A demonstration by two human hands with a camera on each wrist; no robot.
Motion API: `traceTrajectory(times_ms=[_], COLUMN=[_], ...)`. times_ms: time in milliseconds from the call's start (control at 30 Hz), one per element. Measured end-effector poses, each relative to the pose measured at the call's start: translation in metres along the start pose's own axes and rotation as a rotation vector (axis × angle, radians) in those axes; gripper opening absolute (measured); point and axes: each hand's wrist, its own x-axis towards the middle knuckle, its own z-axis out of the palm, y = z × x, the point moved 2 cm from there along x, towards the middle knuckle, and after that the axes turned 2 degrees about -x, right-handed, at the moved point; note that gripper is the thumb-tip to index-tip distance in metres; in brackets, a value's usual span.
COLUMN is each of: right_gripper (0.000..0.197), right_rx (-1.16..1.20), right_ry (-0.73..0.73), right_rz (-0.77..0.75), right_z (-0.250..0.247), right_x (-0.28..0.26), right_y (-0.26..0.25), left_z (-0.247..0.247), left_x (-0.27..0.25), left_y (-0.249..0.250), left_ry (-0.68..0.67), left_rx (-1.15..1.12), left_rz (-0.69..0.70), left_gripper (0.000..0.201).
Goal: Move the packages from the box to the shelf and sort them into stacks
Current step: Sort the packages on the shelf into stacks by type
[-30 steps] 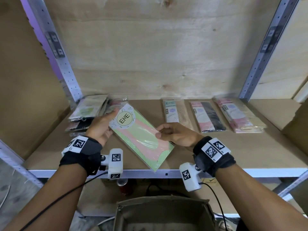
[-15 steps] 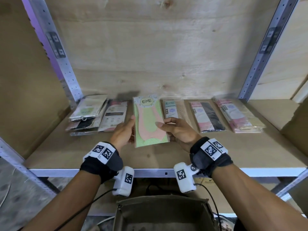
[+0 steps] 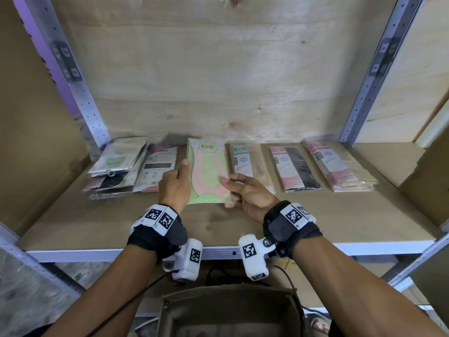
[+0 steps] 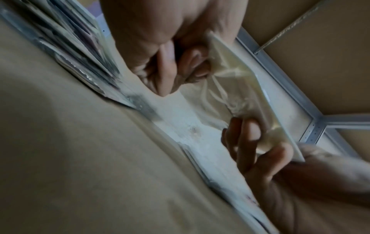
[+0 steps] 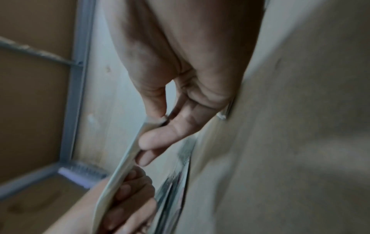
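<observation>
A green and pink ENE package [image 3: 208, 173] is held lengthwise just above the wooden shelf [image 3: 243, 227], between two stacks. My left hand [image 3: 176, 184] grips its left edge, thumb on top and fingers curled underneath [image 4: 192, 66]. My right hand [image 3: 244, 195] pinches its near right edge between thumb and fingers [image 5: 158, 131]. In the wrist views the package [image 4: 236, 76] [image 5: 124, 159] hangs clear of the board. The brown box [image 3: 230, 312] stands open below the shelf.
Along the shelf lie a tall mixed stack [image 3: 114, 166] at far left, a pink-backed package [image 3: 158, 170], a beige ENE stocking pack [image 3: 247, 164], a pink and black pack [image 3: 295, 170] and a pink stack [image 3: 337, 167]. Metal uprights [image 3: 80, 93] [image 3: 371, 76] flank the bay.
Both hands have carried the package forward from the shelf's front, turned it from slanted to lengthwise, and brought it low into the gap beside the beige pack.
</observation>
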Motion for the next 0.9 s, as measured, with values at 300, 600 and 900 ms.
traceTrajectory(times_ms=[300,600,900], right_gripper=[0.025,0.038,0.042], right_rx=[-0.114,-0.401,-1.032], right_ry=[0.152,0.126,0.263], right_rz=[-0.025,0.052,0.085], right_z=[-0.007,-0.004,0.016], right_x=[0.0,0.008,0.05], right_y=[-0.011,-0.012,-0.032], left_z=[-0.008,-0.019,-0.021], left_x=[0.012,0.01,0.038], left_y=[0.001,-0.009,-0.014], left_ry=[-0.428,-0.575,-0.438], left_rx=[-0.027,-0.096,0.071], left_rz=[-0.04,-0.163,-0.168], left_gripper=[0.039,0.037,0.04])
